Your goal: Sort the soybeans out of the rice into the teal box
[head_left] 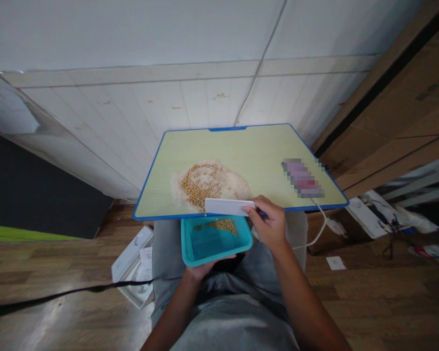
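My right hand (271, 222) pinches one end of a white flat rectangular piece (227, 206), which stands on its long edge at the front rim of the table. Just behind the piece, a pile of white rice-like grains (232, 184) is mixed with yellow-brown beans (195, 190) that look like soybeans. Under the table's front edge, my left hand (205, 269) supports a teal plastic tray (215, 259) from below; most of its fingers are hidden. Some of the same beans (225, 225) lie inside the tray, toward its far side.
The small pale-green table (256, 146) has a blue rim and stands against a white wall. A phone-like object (303, 179), blurred out, lies at its right with a white cable (324, 226). An opened white box (135, 263) is on the floor; cardboard boxes (391, 122) stand right.
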{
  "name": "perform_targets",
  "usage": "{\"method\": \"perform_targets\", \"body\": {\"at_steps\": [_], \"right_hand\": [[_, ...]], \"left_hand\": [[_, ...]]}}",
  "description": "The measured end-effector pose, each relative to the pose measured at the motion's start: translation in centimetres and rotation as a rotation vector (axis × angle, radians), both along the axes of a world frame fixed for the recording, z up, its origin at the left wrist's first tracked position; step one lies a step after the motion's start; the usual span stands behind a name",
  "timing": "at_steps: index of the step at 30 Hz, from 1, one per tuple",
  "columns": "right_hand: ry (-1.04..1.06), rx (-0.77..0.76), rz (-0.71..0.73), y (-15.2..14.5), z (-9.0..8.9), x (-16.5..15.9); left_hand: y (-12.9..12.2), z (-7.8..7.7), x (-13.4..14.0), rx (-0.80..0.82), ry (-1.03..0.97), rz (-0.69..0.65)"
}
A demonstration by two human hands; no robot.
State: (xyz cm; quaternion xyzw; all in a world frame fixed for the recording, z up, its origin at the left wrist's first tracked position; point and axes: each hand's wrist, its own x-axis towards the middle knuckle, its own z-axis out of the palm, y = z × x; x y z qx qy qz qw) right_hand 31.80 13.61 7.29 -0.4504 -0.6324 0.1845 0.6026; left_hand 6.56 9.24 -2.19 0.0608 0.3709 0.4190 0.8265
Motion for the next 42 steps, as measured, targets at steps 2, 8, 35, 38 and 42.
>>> {"method": "perform_targets", "body": {"at_steps": [2,8,35,38,42], "right_hand": [[0.01,0.0,-0.014,-0.1,0.0,0.0],[0.008,0.037,-0.055,0.0,0.1,-0.6],[-0.011,0.143,0.125,1.3,-0.8,-2.3],[0.013,0.143,0.125,1.2,-0.8,-2.2],[0.037,0.079,0.073,1.0,-0.8,-1.7]], "left_hand": [[0.0,-0.3,-0.1,0.005,-0.011,-0.001],[0.0,0.0,-0.3,0.021,-0.011,0.012],[0.2,0.3,-1.1,-0.08,0.029,0.11],[0.2,0.3,-1.1,-0.078,0.023,0.1],[0.3,0.2,-1.2,-0.093,0.0,0.104]]}}
